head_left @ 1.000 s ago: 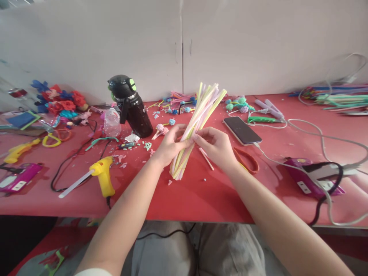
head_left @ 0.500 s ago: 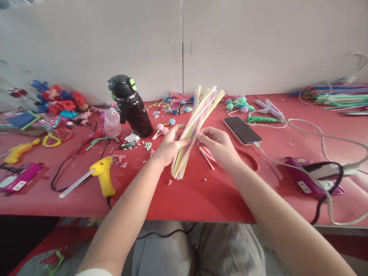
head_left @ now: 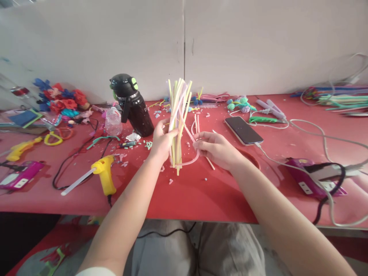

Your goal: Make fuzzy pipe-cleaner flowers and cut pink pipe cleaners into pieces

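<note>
Both our hands are working over the red surface, near its middle. With our left hand we are gripping a bundle of thin sticks, yellow, white, pink and pale lilac, the fingers curling round behind it and the thumb lying across its front. We are holding the bundle nearly upright, its upper ends fanning out; whether its lower end is touching the surface we cannot tell. With our right hand, just beside it, we are pinching a pink strand between nearly closed fingertips, and that strand is bowing out from the bundle and curving back toward its lower end. Near our left hand, a black bottle is standing beside a small clear bottle, and a yellow glue gun is lying closer to us, a pale glue stick poking from its back. To the right of our right hand, a dark-screened phone is lying with a white cable running from it toward a purple power strip. Beyond, teal and lilac pom-poms are resting near the pale wall.
</note>
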Demonstrator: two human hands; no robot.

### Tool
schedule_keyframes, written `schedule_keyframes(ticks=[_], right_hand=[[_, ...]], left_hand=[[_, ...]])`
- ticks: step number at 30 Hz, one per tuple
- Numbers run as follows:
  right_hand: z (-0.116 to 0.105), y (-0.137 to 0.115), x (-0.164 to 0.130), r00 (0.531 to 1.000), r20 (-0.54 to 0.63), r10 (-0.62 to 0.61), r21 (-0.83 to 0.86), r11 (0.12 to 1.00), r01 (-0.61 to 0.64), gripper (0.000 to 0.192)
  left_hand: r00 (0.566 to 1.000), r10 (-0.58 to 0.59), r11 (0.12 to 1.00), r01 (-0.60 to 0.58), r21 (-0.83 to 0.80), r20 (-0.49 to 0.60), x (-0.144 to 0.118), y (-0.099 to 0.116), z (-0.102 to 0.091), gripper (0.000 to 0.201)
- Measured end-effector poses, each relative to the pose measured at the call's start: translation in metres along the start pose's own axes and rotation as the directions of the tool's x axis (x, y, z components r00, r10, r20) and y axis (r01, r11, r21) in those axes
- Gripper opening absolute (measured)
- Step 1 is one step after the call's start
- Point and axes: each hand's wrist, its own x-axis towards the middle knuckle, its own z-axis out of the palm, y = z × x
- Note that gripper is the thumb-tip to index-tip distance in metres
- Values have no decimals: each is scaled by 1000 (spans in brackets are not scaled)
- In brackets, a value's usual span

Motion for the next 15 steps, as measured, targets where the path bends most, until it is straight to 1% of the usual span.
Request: schedule_keyframes(ticks=[3, 5, 8, 11, 13, 15], right_hand=[[-2, -4, 0, 1000, 19, -8, 11, 1000, 8, 24], [-3, -6, 0, 999, 3, -43, 36, 998, 43, 22], [-4, -8, 2, 981, -103, -167, 55, 983, 173, 23], [-6, -10, 4, 929, -232, -288, 11, 954, 299, 27], [-7, -13, 4, 907, -285, -310, -13, 947, 320, 28], [-10, -16, 3, 908, -309, -284, -12, 955, 295, 26]], left_hand=[[1000, 12, 1000, -12, 3, -21, 3, -1, -3, 40], [1000, 12, 1000, -12, 12, -14, 4, -2, -4, 40], [1000, 7, 1000, -7, 26, 9, 3, -2, -4, 39], [1000, -2, 999, 1, 54, 27, 0, -1, -3, 38], [999, -6, 998, 3, 67, 38, -1, 0, -3, 38], [999, -5, 998, 1, 69, 47, -2, 0, -3, 37]])
